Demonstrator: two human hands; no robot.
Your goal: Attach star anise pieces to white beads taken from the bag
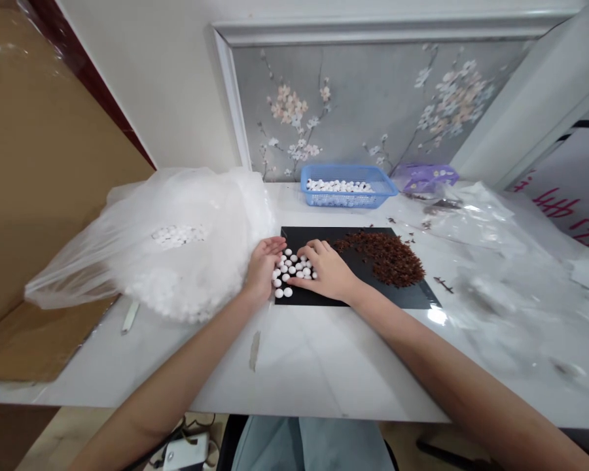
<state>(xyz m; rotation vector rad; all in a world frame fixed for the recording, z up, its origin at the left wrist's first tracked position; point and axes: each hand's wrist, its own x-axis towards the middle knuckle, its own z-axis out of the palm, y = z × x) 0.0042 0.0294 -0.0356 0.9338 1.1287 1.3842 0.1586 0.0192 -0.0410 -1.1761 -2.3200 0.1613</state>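
Observation:
Several small white balls (285,269) lie loose on the left end of a black mat (324,297). My left hand (265,265) stands on edge at the mat's left side, its fingers stretched out beside the balls. Over their right side curves my right hand (326,269), palm down with fingers apart, thumb and fingertips touching some of the balls. What lies under its palm is hidden. A heap of small reddish-brown pieces (395,258) covers the mat's right part.
Left of the mat sits a large clear plastic bag (201,261) full of white balls. A blue basket (348,203) behind the mat holds more. To the right are a purple packet (427,176) and crumpled clear plastic (510,281). A cardboard box (39,196) stands far left.

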